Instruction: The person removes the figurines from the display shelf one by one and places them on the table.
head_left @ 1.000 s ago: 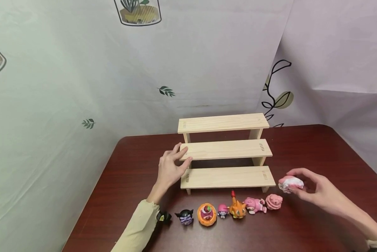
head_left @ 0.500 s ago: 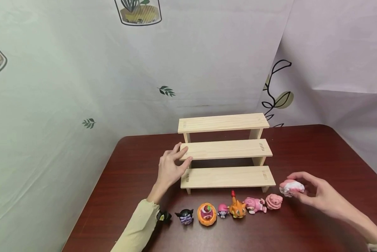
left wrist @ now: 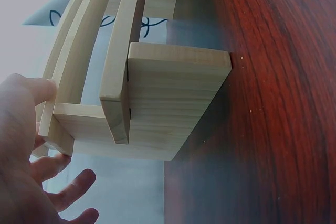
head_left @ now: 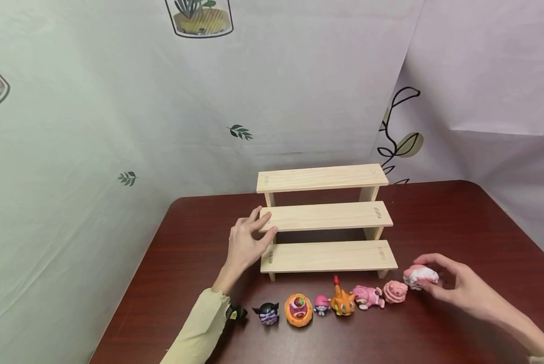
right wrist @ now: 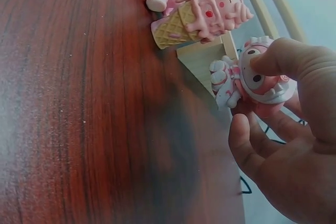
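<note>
My left hand (head_left: 246,243) pinches the left end of the middle board of a three-step wooden display stand (head_left: 328,257). In the left wrist view, the thumb (left wrist: 44,88) lies on one side of that board and fingers curl at the other. At the stand's right, my right hand (head_left: 464,285) grips a small pink-and-white figurine (head_left: 421,277) by its head, between thumb and fingers. The right wrist view shows the figurine's large eyes and white feet just above the table or near it. Beside it stands a pink ice-cream-cone figurine (right wrist: 202,19).
A row of toys lies before the stand: a pink figurine (head_left: 367,296), an orange creature with a red-tipped tail (head_left: 343,302), a small pink-haired figurine (head_left: 322,305), an orange round cake-like toy (head_left: 298,310), and black-and-purple (head_left: 267,313) and black (head_left: 237,313) figurines. Patterned cloth (head_left: 299,91) hangs behind.
My right hand has lowered slightly toward the table with the pink-and-white figurine. The left hand keeps its place on the stand, and the row of toys is unchanged.
</note>
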A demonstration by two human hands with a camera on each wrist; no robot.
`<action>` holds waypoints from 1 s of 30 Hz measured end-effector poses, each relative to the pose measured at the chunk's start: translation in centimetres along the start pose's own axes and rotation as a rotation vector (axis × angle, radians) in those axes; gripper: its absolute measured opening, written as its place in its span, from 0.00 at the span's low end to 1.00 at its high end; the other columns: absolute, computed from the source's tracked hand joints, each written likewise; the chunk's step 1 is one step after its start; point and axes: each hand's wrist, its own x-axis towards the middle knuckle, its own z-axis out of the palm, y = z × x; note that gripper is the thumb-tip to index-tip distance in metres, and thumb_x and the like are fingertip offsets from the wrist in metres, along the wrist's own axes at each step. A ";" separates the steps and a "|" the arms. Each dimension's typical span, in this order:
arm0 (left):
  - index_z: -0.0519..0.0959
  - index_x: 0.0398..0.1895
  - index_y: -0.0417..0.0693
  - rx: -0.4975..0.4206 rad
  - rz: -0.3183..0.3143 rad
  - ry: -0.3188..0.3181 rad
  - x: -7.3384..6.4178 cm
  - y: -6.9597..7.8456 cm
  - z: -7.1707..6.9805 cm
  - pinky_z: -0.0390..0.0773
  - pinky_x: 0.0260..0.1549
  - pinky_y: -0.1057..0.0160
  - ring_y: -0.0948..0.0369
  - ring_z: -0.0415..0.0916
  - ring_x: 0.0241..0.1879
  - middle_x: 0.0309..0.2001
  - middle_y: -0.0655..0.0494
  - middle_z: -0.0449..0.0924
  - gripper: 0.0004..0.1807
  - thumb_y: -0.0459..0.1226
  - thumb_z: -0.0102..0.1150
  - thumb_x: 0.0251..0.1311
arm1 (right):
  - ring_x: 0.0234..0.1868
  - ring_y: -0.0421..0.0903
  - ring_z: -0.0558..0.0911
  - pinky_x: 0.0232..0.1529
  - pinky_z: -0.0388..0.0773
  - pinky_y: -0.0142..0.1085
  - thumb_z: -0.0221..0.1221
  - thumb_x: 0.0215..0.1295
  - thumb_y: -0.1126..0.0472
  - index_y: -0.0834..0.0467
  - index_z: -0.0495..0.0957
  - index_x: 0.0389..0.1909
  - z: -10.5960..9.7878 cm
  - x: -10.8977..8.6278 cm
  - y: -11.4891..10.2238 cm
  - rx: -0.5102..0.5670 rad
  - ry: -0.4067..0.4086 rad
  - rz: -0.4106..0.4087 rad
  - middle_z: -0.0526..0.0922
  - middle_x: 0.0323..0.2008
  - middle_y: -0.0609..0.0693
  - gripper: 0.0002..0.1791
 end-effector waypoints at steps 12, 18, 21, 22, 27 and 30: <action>0.84 0.57 0.49 -0.003 0.007 0.003 0.0 0.1 0.0 0.73 0.42 0.37 0.42 0.76 0.51 0.63 0.45 0.76 0.24 0.46 0.68 0.59 | 0.32 0.38 0.79 0.31 0.72 0.30 0.65 0.50 0.83 0.66 0.75 0.52 0.5 -0.4 0.5 0.011 -0.003 -0.008 0.84 0.39 0.45 0.27; 0.84 0.57 0.48 -0.003 0.005 0.003 0.0 0.1 -0.1 0.72 0.43 0.37 0.41 0.76 0.51 0.63 0.46 0.76 0.24 0.46 0.68 0.59 | 0.33 0.38 0.78 0.32 0.72 0.30 0.65 0.50 0.83 0.62 0.75 0.52 0.6 -0.5 0.9 0.008 -0.010 -0.018 0.84 0.39 0.46 0.28; 0.84 0.57 0.47 -0.005 0.015 0.012 0.0 0.1 0.0 0.72 0.42 0.36 0.41 0.76 0.50 0.63 0.44 0.76 0.24 0.46 0.68 0.58 | 0.34 0.38 0.78 0.32 0.72 0.29 0.66 0.50 0.83 0.62 0.76 0.52 0.7 -0.5 1.1 0.007 -0.012 -0.020 0.83 0.39 0.46 0.28; 0.84 0.56 0.47 -0.004 0.018 0.015 0.0 0.1 0.0 0.72 0.42 0.36 0.41 0.76 0.50 0.63 0.44 0.76 0.24 0.46 0.68 0.58 | 0.34 0.38 0.78 0.32 0.72 0.29 0.66 0.50 0.83 0.62 0.76 0.52 0.7 -0.6 1.1 0.005 -0.012 -0.020 0.83 0.39 0.46 0.28; 0.84 0.56 0.47 -0.004 0.017 0.017 0.0 0.1 0.1 0.72 0.41 0.37 0.42 0.76 0.50 0.62 0.44 0.76 0.24 0.46 0.68 0.58 | 0.34 0.38 0.77 0.31 0.71 0.30 0.67 0.50 0.82 0.63 0.76 0.52 0.8 -0.8 1.4 -0.004 -0.017 -0.011 0.83 0.39 0.45 0.27; 0.84 0.56 0.47 -0.004 0.015 0.016 0.0 0.2 0.1 0.72 0.41 0.38 0.42 0.76 0.50 0.62 0.44 0.76 0.24 0.46 0.68 0.58 | 0.32 0.38 0.77 0.29 0.71 0.31 0.67 0.50 0.82 0.62 0.76 0.52 0.9 -0.9 1.5 -0.002 -0.022 -0.006 0.82 0.38 0.45 0.27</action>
